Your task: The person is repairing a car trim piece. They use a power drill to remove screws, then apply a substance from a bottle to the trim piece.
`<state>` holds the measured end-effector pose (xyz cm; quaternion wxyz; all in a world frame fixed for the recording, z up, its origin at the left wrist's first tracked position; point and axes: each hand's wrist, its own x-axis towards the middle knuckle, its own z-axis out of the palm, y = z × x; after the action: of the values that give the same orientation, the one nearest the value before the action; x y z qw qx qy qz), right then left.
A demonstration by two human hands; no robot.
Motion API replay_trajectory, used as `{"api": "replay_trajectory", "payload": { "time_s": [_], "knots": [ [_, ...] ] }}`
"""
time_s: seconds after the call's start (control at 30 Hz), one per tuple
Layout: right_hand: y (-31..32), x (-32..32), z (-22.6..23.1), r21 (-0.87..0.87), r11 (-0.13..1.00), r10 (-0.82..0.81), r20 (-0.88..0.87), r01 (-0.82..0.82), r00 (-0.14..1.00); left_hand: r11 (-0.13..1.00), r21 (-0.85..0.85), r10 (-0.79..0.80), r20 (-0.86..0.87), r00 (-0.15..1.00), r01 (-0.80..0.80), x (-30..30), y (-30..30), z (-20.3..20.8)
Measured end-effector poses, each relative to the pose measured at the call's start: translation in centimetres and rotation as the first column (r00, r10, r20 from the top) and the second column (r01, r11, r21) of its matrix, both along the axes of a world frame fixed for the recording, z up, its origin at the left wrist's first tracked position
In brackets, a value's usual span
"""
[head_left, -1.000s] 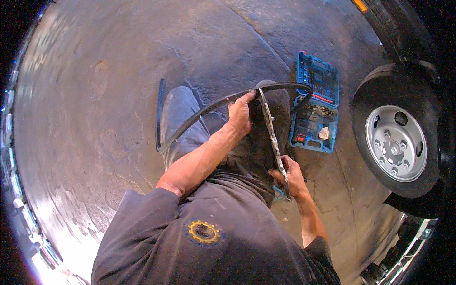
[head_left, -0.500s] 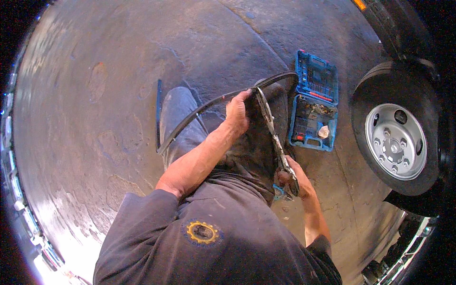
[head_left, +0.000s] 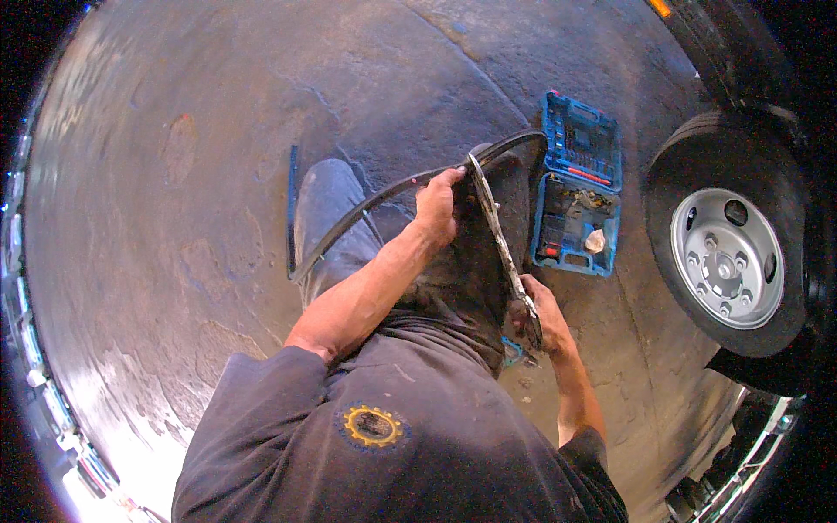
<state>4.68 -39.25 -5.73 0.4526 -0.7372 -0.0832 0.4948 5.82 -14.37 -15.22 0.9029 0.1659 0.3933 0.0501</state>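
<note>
1. By my view's clock, the long, thin, bowed black strip runs from nine o'clock to two, crossing the narrow, scuffed, whitish-and-dark piece near one; I cannot tell whether they join.
2. My left hand, just past twelve, has its fingers closed on the strip beside that crossing.
3. My right hand, at four, has its fingers curled around the piece's lower end.
4. I judge the strip light and springy, its free ends apt to whip; best held near the crossing.
5. The piece looks stiffer, perhaps gritty; its lower end offers good purchase.
6. The open blue plastic toolbox lies at two.
</note>
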Motion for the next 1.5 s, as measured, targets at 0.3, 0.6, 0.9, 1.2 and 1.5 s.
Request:
{"api": "replay_trajectory", "payload": {
  "time_s": [0.3, 0.6, 0.9, 1.2, 1.5],
  "knots": [
    [1.1, 0.5, 1.1, -0.007, 1.000, -0.023, 0.013, 0.023, 1.000, 0.998, -0.030, 0.054, 0.035, 0.998, -0.053, 0.2, 0.2, -2.0],
    [-2.5, 0.9, -2.0, 0.140, 0.987, 0.091, -0.062, -0.081, 0.994, 0.987, -0.156, 0.056, 0.185, 0.981, -0.026, -0.7, 1.6, 1.1],
    [-6.6, -2.7, -6.6, 0.245, 0.899, -0.310, -0.227, 0.362, 0.923, 0.997, 0.047, 0.059, 0.058, 0.997, -0.062, -1.4, 3.4, 0.8],
    [-22.6, -7.4, -21.3, -0.070, 0.002, -0.985, 0.172, 0.998, 0.014, 0.948, 0.151, -0.294, 0.080, 0.952, 0.280, -2.1, 1.5, 2.8],
    [-27.4, -4.2, -25.6, -0.815, 0.325, -0.072, 0.483, 0.479, 0.872, 0.919, -0.041, -0.391, 0.016, 0.920, 0.391, -5.0, 0.0, 2.5]
  ]
}}
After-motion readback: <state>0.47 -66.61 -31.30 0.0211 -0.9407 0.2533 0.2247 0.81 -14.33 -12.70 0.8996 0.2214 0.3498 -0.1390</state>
